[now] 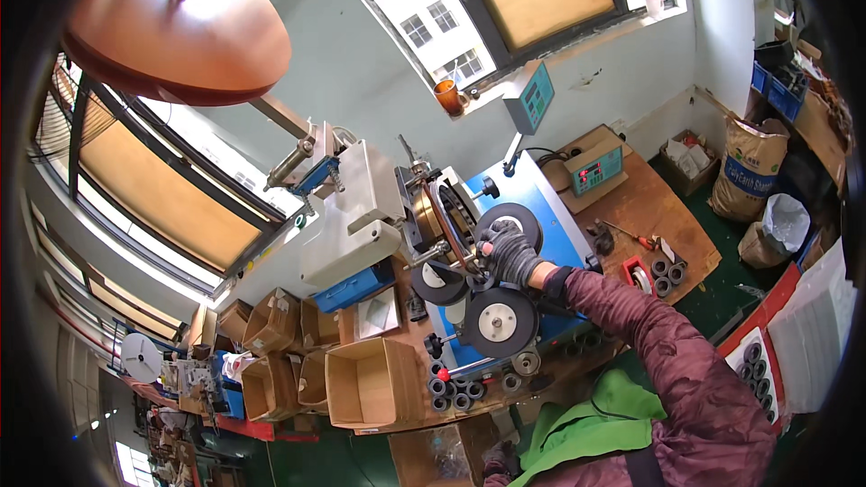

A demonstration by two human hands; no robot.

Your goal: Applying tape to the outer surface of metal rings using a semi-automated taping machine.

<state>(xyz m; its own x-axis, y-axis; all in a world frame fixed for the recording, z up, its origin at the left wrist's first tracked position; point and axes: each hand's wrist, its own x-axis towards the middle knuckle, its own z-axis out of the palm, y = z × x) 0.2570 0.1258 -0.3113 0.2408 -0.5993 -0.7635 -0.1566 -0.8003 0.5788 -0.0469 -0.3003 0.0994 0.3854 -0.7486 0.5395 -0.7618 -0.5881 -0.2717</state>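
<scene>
My right hand (510, 254), in a dark grey glove, reaches over a ring-type coil winding machine (487, 185) with a blue top. Its fingers are curled closed among the black rollers, near the upright winding ring (439, 216); what they grip is hidden. One black roller (521, 216) sits just behind the hand, and another black roller (501, 320) with a pale hub is in front of it. My left hand (500, 458), also gloved, hangs low by the bench's front edge, beside the green apron (591, 415). Its fingers are too hidden to read.
Several black rings (462, 394) lie at the bench front, near a red-tipped lever (451, 372). To the right are a control box (595, 171), a screwdriver (639, 239) and more rings (666, 280). Cardboard boxes (370, 383) stand left; an orange lamp shade (180, 32) hangs above.
</scene>
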